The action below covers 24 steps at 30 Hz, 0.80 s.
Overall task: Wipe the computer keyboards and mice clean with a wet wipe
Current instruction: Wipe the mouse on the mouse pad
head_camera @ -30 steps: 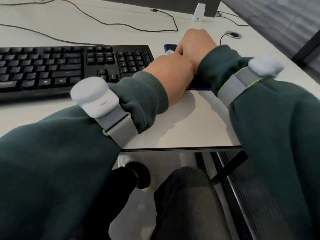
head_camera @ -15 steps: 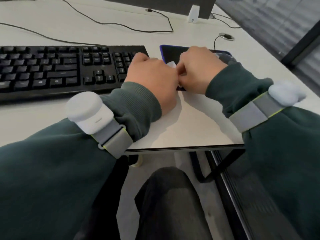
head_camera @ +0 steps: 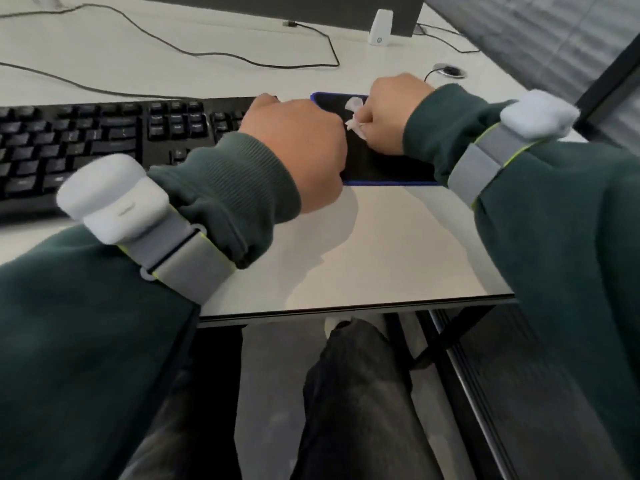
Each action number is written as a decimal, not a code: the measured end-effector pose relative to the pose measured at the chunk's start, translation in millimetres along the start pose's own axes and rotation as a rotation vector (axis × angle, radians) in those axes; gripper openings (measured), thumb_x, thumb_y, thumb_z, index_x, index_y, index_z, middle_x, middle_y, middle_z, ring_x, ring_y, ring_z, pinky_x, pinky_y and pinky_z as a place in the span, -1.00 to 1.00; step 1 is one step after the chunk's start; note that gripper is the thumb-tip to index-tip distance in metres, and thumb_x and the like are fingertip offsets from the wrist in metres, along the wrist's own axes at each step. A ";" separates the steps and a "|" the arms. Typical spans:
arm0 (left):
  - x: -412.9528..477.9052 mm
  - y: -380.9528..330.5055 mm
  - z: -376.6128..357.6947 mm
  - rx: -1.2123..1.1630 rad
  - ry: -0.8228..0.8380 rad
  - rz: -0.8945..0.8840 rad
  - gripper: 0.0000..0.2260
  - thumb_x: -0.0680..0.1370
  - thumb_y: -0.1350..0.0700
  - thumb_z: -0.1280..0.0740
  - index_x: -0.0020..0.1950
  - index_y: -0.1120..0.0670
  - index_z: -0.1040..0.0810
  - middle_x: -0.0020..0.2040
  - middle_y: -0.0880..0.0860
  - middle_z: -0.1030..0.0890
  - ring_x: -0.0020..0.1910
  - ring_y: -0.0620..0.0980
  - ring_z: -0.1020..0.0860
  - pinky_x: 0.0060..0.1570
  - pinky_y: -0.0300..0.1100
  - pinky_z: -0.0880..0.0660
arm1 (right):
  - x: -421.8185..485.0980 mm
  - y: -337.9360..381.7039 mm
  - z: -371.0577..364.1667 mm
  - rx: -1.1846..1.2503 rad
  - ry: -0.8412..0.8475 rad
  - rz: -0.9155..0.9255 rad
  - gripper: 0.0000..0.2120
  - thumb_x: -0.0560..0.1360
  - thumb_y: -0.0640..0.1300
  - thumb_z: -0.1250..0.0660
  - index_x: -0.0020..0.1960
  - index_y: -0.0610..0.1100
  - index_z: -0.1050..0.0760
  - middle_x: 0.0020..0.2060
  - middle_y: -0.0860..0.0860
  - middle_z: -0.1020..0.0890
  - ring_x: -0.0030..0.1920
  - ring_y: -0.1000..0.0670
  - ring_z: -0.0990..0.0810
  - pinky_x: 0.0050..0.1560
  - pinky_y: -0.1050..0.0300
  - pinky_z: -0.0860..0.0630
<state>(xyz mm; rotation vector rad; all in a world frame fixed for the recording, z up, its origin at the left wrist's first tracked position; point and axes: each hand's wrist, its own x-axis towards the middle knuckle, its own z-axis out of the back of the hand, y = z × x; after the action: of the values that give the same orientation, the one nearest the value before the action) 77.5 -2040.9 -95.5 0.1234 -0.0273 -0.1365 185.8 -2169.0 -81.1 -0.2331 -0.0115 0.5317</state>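
White wipe [head_camera: 354,116] pinched in right hand [head_camera: 388,114]; left hand [head_camera: 294,147] curled alongside, its hold hidden.

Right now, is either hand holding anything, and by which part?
Right hand pinches the wet wipe by one bunched end; left hand hides its fingers.

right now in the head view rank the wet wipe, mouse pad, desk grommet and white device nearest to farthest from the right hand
1. wet wipe, pinched in the right hand
2. mouse pad, directly beneath it
3. desk grommet, just behind it
4. white device, farthest back
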 end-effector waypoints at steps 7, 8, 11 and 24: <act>30.6 -2.9 14.5 0.165 0.251 -0.004 -0.64 0.66 0.05 -0.11 0.45 0.00 -0.44 0.33 0.07 -0.51 0.37 0.12 -0.43 0.43 0.17 -0.18 | -39.0 4.3 -14.8 -0.090 0.171 -0.066 -0.51 0.66 -0.01 0.06 0.59 0.01 -0.05 0.52 -0.06 -0.26 0.52 -0.14 -0.20 0.48 -0.36 0.12; 32.2 -2.1 14.9 0.181 0.261 0.020 -0.63 0.68 0.03 -0.11 0.48 0.01 -0.41 0.37 0.10 -0.48 0.41 0.13 -0.39 0.45 0.18 -0.14 | -24.8 3.8 -13.4 -0.059 0.184 -0.107 -0.50 0.67 -0.02 0.07 0.60 -0.02 -0.04 0.55 -0.07 -0.20 0.52 -0.16 -0.20 0.47 -0.35 0.08; 33.2 8.5 6.6 0.098 0.264 0.065 -0.61 0.68 -0.01 -0.05 0.50 -0.11 -0.38 0.44 0.06 -0.43 0.48 0.13 -0.31 0.48 0.35 0.03 | 23.0 -0.4 -11.3 0.063 0.224 -0.171 -0.52 0.67 -0.04 0.06 0.51 -0.21 -0.26 0.48 -0.21 -0.32 0.40 -0.24 -0.38 0.41 -0.12 -0.23; 35.4 18.2 5.2 -0.039 0.260 0.112 -0.58 0.62 -0.02 -0.10 0.49 -0.12 -0.39 0.39 0.01 -0.46 0.49 0.14 -0.28 0.49 0.36 0.14 | 20.9 4.2 -8.0 -0.103 0.269 -0.252 -0.42 0.53 0.11 0.17 0.43 0.02 -0.36 0.47 0.01 -0.38 0.46 -0.20 -0.31 0.35 -0.57 0.11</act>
<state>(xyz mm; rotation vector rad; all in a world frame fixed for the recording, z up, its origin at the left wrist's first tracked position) 114.8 -2028.5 -87.5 0.1001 0.2277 -0.0080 202.3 -2156.7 -90.9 -0.3965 0.1917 0.2457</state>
